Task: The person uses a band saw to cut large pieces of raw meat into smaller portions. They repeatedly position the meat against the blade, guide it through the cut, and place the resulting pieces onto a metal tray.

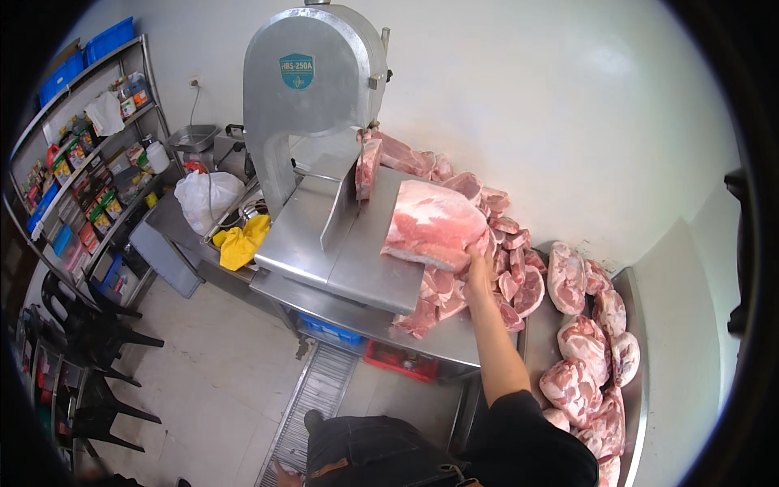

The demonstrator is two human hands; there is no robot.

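Observation:
My right hand (pixel 479 261) grips the right end of a large slab of raw pork (pixel 434 217), its fingers partly hidden by the meat. The slab lies on the right part of the steel table of a bandsaw (pixel 312 101), pale fat side up. Left of it, an upright guide plate (pixel 334 213) stands on the saw table. A cut piece of meat (pixel 368 169) rests by the blade slot. Only a bit of my left hand (pixel 286 475) shows at the lower edge, low beside my dark apron; its fingers are not clear.
Several cut meat pieces (pixel 519 280) are heaped behind and right of the saw table. Bigger meat chunks (pixel 572 390) fill a steel tray at right. A yellow cloth (pixel 242 243) and white bag (pixel 209 199) lie left. Shelves, black chairs (pixel 105 341) and a floor drain grate (pixel 320 390) are around.

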